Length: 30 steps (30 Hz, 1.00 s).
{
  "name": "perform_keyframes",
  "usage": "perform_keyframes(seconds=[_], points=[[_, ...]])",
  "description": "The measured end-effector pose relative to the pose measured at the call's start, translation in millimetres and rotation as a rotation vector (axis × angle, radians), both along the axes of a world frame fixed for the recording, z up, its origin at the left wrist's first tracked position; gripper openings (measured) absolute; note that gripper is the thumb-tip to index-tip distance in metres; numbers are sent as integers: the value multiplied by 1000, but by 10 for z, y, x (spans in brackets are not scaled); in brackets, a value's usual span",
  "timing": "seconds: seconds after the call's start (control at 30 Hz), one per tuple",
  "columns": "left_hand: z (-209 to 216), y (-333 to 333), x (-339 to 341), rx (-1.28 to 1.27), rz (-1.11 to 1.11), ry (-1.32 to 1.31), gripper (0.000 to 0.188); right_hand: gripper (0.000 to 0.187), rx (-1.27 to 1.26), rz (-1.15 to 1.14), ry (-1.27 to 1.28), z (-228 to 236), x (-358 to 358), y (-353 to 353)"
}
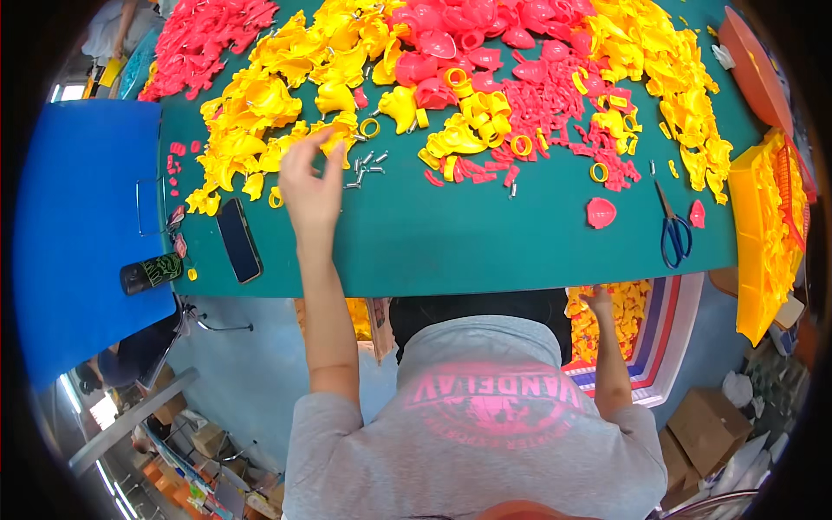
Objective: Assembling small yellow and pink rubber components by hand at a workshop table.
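My left hand (314, 186) reaches over the green table at the near edge of a pile of yellow plastic parts (273, 108). Its thumb and forefinger are apart, with the fingertips against the yellow pieces; I see nothing gripped. Several small metal pins (368, 165) lie just right of this hand. Below the table's front edge, my right hand (598, 300) hangs over a striped container (660, 347) of yellow and red parts. The fingers of that hand are too small and partly hidden to make out.
Red shell-shaped parts (438, 43) and small red pieces (546, 100) are heaped among yellow rings (485, 117). Blue-handled scissors (674, 232) lie at right, near a full yellow basket (758, 234). A phone (238, 241) and a black cylinder (152, 273) lie at left.
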<state>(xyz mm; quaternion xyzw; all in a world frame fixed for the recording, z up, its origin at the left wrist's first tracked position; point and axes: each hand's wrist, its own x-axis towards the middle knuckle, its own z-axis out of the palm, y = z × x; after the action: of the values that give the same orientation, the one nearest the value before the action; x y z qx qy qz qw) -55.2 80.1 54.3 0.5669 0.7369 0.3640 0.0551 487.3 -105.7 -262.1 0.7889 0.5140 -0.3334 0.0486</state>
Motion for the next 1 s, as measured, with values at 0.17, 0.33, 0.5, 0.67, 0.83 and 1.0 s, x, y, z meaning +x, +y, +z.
perform_keyframes(seconds=[0.17, 0.33, 0.5, 0.67, 0.83, 1.0], points=[[-165, 485, -181, 11, -137, 188, 21, 50, 80, -263, 163, -897, 625, -437], [-41, 317, -577, -91, -210, 514, 17, 16, -230, -127, 655, 1510, -408, 546], [226, 302, -235, 72, -150, 180, 16, 12, -193, 251, 968, 2946, -970, 985], [111, 127, 562, -95, -749, -58, 17, 13, 466, 222, 714, 3137, -1657, 1739], [-125, -103, 1117, -407, -701, -262, 15, 14, 886, 498, 359, 2844, -2104, 2288], [-93, -390, 1095, -600, -409, -359, 22, 11, 881, 526, 208, 2736, -2148, 2332]])
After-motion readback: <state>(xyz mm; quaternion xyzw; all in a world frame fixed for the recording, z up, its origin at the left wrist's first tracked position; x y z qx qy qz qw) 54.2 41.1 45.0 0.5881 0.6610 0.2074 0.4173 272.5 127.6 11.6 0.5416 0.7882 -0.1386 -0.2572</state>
